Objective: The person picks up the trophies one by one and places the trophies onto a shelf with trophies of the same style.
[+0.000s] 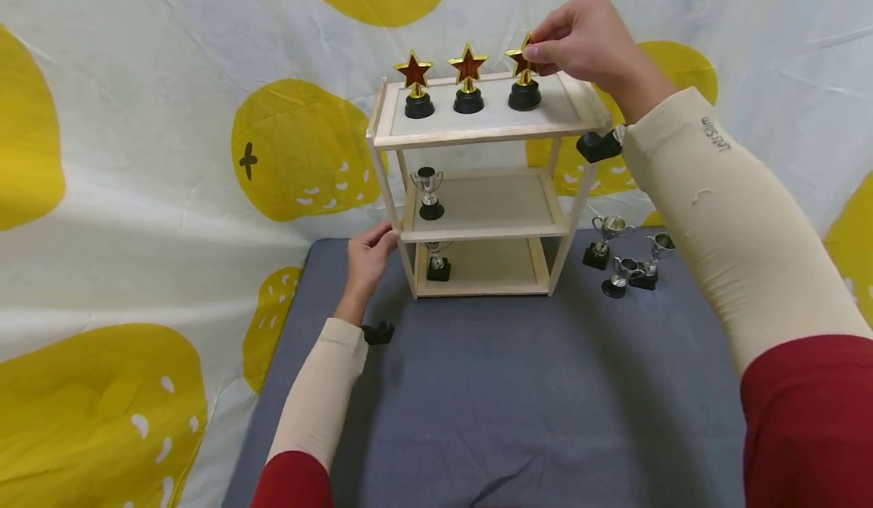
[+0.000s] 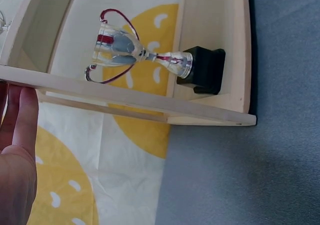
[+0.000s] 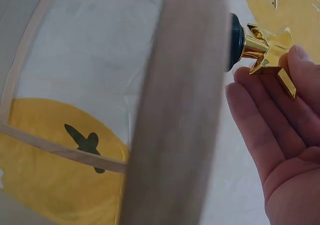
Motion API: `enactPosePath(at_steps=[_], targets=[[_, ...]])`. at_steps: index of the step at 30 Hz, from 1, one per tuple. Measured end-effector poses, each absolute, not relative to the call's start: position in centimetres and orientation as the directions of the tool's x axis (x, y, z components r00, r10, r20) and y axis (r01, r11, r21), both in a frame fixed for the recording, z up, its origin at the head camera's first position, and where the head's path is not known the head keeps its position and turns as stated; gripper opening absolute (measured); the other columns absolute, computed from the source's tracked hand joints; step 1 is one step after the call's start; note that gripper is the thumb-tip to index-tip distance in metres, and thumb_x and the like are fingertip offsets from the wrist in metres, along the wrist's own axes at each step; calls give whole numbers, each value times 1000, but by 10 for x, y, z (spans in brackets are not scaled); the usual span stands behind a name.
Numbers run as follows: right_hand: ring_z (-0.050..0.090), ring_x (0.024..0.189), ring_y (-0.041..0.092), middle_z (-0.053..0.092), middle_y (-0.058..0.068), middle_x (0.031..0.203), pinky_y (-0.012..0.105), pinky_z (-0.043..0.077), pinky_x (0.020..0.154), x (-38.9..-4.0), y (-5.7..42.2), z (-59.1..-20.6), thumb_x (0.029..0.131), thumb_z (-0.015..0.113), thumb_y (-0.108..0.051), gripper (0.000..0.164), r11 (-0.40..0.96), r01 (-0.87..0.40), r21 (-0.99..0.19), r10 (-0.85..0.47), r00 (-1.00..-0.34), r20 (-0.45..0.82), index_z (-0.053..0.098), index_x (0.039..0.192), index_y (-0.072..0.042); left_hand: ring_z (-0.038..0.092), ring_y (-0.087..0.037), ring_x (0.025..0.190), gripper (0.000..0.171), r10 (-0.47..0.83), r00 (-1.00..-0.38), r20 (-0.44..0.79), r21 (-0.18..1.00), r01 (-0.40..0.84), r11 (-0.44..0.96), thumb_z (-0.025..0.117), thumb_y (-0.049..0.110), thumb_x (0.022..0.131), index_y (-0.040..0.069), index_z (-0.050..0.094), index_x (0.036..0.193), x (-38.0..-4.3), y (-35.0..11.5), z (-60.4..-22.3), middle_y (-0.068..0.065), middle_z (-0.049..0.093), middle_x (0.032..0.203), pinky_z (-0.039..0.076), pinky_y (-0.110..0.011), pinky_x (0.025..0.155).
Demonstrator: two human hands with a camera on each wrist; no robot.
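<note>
My right hand [image 1: 589, 42] pinches the gold star trophy [image 1: 524, 95] at the right of the top shelf by its star. In the right wrist view, the thumb [image 3: 303, 67] and fingers are at the star's points, with the dark round base at the shelf edge. Two more star trophies, a middle one [image 1: 468, 100] and a left one [image 1: 419, 106], stand in line with it. My left hand [image 1: 368, 261] holds the left front post of the wooden shelf [image 1: 477, 231] at middle-shelf height. Close by, a silver cup trophy [image 2: 117, 47] with a black base stands on the bottom shelf.
Another silver cup [image 1: 428, 189] stands at the left of the middle shelf. Right of the shelf, a group of three silver cups, one at the back [image 1: 609, 231], stands on the grey cloth [image 1: 477, 387]. A lemon-print curtain [image 1: 170, 152] hangs behind.
</note>
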State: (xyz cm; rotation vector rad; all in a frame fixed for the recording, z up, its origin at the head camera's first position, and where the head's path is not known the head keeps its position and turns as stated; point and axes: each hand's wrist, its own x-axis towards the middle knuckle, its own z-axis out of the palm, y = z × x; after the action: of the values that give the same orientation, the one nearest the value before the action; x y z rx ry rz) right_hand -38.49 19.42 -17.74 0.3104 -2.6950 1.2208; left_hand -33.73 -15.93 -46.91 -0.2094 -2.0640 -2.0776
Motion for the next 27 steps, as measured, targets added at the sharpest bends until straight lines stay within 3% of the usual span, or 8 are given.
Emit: enactPosePath(at_steps=[13, 20, 24, 27], targets=[[68, 90, 15, 70, -5, 95, 12, 58, 78, -377, 200, -177, 91, 69, -26, 38, 629, -215, -747, -85, -974, 209, 68, 121, -2, 71, -17, 103, 34, 0, -974, 226, 974, 226, -29, 69, 17, 92, 3, 69, 123, -346, -149, -466, -23, 67, 125, 59, -29, 92], [62, 91, 15, 67, -10, 95, 19, 53, 82, -368, 209, -178, 92, 69, -32, 41, 695, -222, -684, -94, -971, 220, 68, 125, -7, 71, -10, 99, 36, 8, -974, 225, 974, 224, -32, 70, 19, 92, 2, 69, 123, -346, -152, -466, -23, 67, 124, 59, -28, 91], [62, 93, 13, 67, -5, 105, 25, 54, 94, -366, 211, -172, 92, 69, -33, 42, 689, -230, -687, -88, -968, 236, 67, 127, -10, 71, -8, 97, 37, -37, -970, 239, 970, 240, -24, 70, 21, 91, 1, 69, 123, -346, -162, -462, -24, 67, 123, 59, -27, 90], [63, 93, 12, 67, -7, 102, 32, 52, 106, -364, 217, -171, 92, 69, -31, 42, 671, -225, -706, -71, -968, 240, 66, 127, -9, 72, -8, 96, 37, -53, -972, 231, 973, 232, -19, 70, 21, 91, 1, 69, 123, -344, -167, -460, -25, 67, 123, 59, -27, 90]])
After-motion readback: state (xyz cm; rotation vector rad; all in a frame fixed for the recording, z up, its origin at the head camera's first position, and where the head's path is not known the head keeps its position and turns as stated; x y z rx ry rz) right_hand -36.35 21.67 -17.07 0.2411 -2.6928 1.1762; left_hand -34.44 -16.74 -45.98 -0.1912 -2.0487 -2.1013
